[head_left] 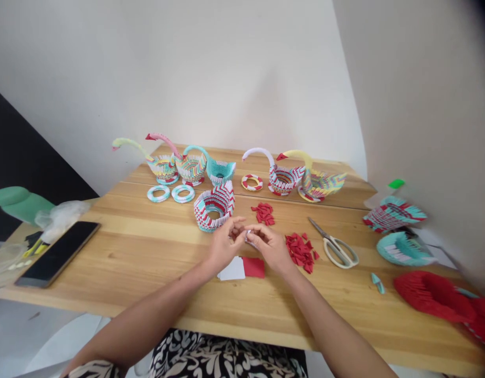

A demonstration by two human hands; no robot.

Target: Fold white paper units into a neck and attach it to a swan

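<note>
My left hand [228, 239] and my right hand [268, 242] meet over the middle of the table, fingertips close together. Between them they pinch a small white folded paper piece [248, 236], mostly covered by the fingers. Just beneath lie a stack of white paper slips [232, 269] and a stack of red paper slips [253, 268]. Behind my left hand stands a red, white and teal folded-paper basket [214, 207]. Red folded paper pieces lie in two heaps, a smaller heap [264, 213] behind my hands and a larger heap [301, 252] beside my right hand.
Scissors [335, 244] lie right of the heaps. Several paper swans, among them a yellow-necked swan [321, 184], line the back, near a teal-white paper ring [183, 193]. A phone [59, 254] lies at left. A teal paper body [403, 249] and red paper pieces [435, 294] sit at right.
</note>
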